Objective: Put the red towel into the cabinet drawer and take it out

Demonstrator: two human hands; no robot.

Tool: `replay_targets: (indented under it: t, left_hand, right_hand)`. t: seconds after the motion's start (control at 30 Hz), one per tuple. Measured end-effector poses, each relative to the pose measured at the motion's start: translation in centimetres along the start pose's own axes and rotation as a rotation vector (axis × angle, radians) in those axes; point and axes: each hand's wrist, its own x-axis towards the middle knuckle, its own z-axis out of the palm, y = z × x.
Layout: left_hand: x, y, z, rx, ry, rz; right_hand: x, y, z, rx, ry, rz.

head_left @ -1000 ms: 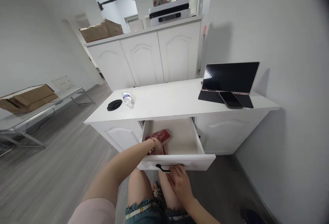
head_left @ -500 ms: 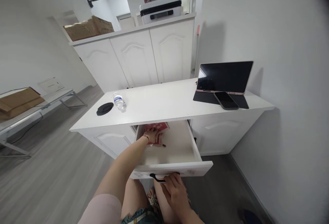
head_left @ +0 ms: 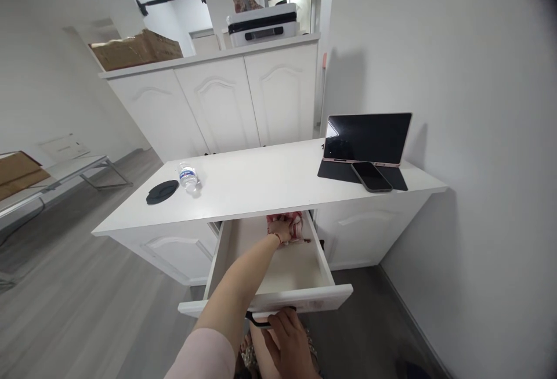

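Deep in the open drawer left hand grasps red packets, right hand grips handle

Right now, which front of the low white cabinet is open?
The middle drawer, pulled out with the right hand on its black handle; the left door and right door beside it are shut.
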Motion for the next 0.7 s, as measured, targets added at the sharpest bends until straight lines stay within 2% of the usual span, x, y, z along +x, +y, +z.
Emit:
replay_targets:
  t: [0.1, 0.3, 0.5, 0.7]
  left_hand:
    - [-0.1, 0.8, 0.1, 0.052, 0.016, -0.015]
    - [-1.8, 1.6, 0.3, 0.115, -0.064, 0.114]
    - [-3.9, 2.6, 0.7, 0.202, -0.160, 0.302]
    - [-6.3, 2.2, 0.8, 0.317, -0.230, 0.507]
  right_hand:
    - [0.1, -0.1, -0.2, 0.003, -0.034, 0.025]
    - [-0.1, -0.1, -0.1, 0.014, -0.035, 0.031]
    - [-0.4, -0.1, 0.0, 0.005, -0.067, 0.051]
    - [-0.3, -0.1, -0.2, 0.009, -0.078, 0.039]
